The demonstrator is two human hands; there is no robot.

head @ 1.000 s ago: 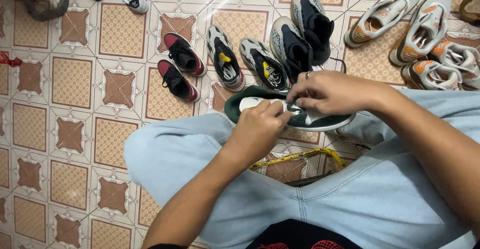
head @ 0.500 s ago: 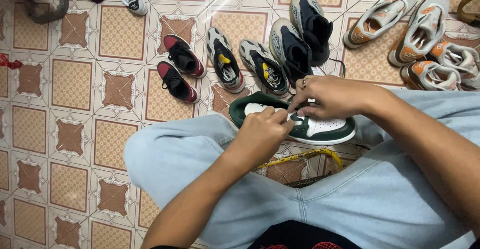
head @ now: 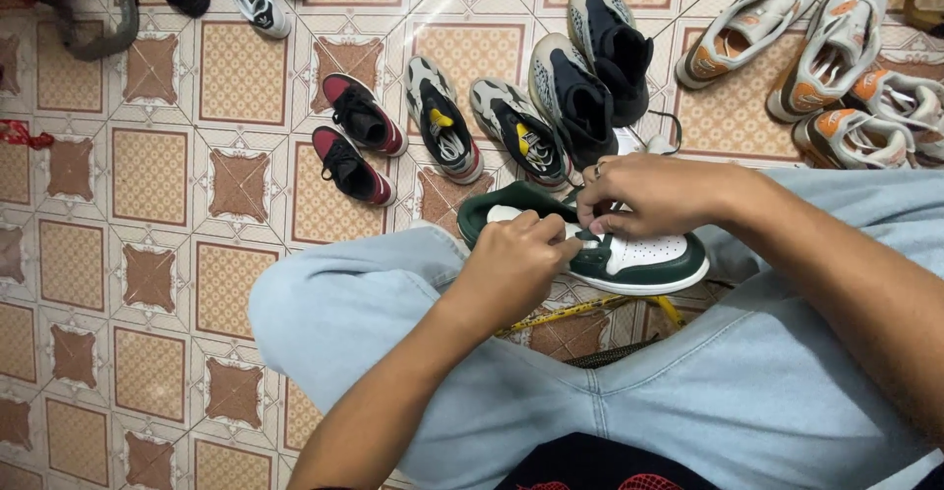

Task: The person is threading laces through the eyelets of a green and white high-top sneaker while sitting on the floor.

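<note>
Shoe: a green and white sneaker (head: 629, 254) lies across the person's knees, above the tiled floor (head: 147, 205).
Left hand: the left hand (head: 516, 264) is closed on the laces at the middle of the sneaker.
Right hand: the right hand (head: 654, 193) pinches the laces from above, fingertips almost meeting the left.
Hidden: the laces and tongue are covered by both hands.
Around: other shoes (head: 442, 131) stand on the floor beyond the knees.
</note>
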